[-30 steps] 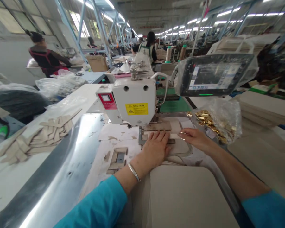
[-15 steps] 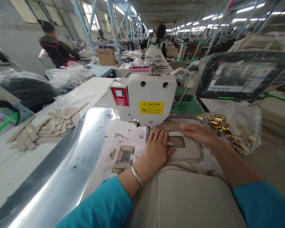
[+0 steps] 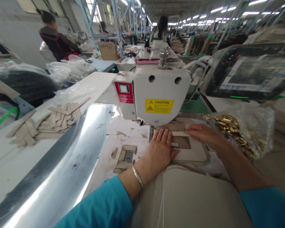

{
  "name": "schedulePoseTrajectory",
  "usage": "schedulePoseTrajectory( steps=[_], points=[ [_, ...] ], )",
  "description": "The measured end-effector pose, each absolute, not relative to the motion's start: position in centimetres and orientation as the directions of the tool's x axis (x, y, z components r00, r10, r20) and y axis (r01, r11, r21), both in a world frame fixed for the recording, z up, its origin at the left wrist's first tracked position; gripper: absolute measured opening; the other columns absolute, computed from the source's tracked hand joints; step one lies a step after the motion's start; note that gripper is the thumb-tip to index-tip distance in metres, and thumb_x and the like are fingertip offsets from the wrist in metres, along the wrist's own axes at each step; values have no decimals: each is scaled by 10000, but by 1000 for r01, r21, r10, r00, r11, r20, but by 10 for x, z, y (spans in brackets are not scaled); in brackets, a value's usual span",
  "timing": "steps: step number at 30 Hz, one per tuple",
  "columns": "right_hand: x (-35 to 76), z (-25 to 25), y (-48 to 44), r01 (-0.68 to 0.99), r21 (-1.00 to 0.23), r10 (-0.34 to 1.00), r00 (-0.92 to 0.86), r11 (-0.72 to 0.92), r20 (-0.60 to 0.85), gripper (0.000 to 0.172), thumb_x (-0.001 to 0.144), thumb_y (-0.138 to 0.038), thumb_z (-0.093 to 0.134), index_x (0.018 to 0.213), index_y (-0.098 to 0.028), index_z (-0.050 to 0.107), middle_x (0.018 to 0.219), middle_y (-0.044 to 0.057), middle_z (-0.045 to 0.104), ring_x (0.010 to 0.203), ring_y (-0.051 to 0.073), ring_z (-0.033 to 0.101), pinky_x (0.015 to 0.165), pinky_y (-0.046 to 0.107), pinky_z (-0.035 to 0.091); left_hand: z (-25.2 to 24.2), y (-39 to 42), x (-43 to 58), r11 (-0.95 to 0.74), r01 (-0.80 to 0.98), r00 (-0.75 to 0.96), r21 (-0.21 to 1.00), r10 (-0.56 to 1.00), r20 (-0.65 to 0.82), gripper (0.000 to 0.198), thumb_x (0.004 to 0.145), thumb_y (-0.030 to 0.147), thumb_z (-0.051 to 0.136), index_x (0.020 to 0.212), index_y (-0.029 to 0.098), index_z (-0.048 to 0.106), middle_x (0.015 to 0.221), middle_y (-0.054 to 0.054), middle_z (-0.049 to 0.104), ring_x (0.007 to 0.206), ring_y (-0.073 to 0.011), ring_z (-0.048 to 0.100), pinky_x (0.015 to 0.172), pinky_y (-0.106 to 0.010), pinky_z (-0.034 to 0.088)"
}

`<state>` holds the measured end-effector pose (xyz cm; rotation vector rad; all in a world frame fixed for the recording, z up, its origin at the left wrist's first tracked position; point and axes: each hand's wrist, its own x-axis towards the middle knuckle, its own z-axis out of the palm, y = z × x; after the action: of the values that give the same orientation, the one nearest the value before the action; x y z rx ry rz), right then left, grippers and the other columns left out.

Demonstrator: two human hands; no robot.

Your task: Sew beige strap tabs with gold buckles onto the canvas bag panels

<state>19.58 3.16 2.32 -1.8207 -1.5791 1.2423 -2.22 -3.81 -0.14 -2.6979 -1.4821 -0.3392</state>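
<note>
My left hand lies flat, fingers together, pressing a beige panel on the bed of a white sewing machine. A darker tan patch sits in a rectangular frame on the panel, just right of my left fingers. My right hand rests at the far right edge of that patch, fingertips touching the material under the machine head. A large beige piece lies near me, over the table's front.
A clear bag of gold metal fittings sits at right, below a wrapped touch screen. A stack of beige strips lies at left, plastic bags behind it. A cut-out template lies left of my wrist. People work in the background.
The view has come closer to the machine. My left hand has slid slightly forward on the panel; my right hand stays at the patch's edge.
</note>
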Motion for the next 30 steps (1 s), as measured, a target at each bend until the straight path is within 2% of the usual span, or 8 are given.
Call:
schedulePoseTrajectory(
  steps=[6, 13, 21, 26, 30],
  points=[
    [193, 23, 29, 573, -778, 941, -35, -258, -338, 246, 738, -409, 617, 665, -186, 545, 452, -65, 353, 424, 66, 287, 447, 251, 137, -6, -39, -17, -519, 853, 495, 65, 842, 215, 670, 966, 497, 413, 1444, 30, 377, 1511, -187, 366, 1409, -345, 320, 1159, -484, 268],
    [197, 16, 30, 571, -779, 942, -31, -258, -335, 238, 686, -424, 656, 693, -204, 563, 482, -51, 402, 437, 93, 334, 441, 245, 173, -4, -42, -9, -396, 917, 383, 56, 909, 162, 730, 940, 499, 474, 1415, -48, 388, 1480, -270, 361, 1391, -387, 331, 1145, -479, 292],
    [197, 15, 31, 670, -732, 970, -76, -120, -229, 249, 732, -430, 619, 671, -189, 596, 514, -32, 427, 479, 101, 351, 458, 245, 232, -5, -42, -3, -289, 957, 277, 30, 938, 210, 810, 896, 522, 527, 1355, -136, 412, 1403, -367, 395, 1348, -434, 386, 1115, -543, 285],
    [197, 20, 29, 603, -776, 959, -61, -186, -278, 272, 726, -438, 669, 761, -187, 569, 503, -57, 433, 454, 83, 360, 438, 212, 235, 1, -42, -7, -323, 946, 318, -4, 930, 186, 769, 905, 485, 540, 1326, -151, 441, 1370, -384, 419, 1304, -434, 446, 1101, -518, 329],
    [195, 30, 26, 517, -802, 932, -22, -298, -361, 274, 766, -386, 682, 786, -203, 479, 497, -72, 468, 404, 64, 352, 402, 184, 208, 3, -41, -19, -408, 913, 396, 11, 893, 215, 688, 927, 444, 526, 1354, -89, 445, 1413, -313, 432, 1341, -373, 425, 1130, -474, 323]
  ],
)
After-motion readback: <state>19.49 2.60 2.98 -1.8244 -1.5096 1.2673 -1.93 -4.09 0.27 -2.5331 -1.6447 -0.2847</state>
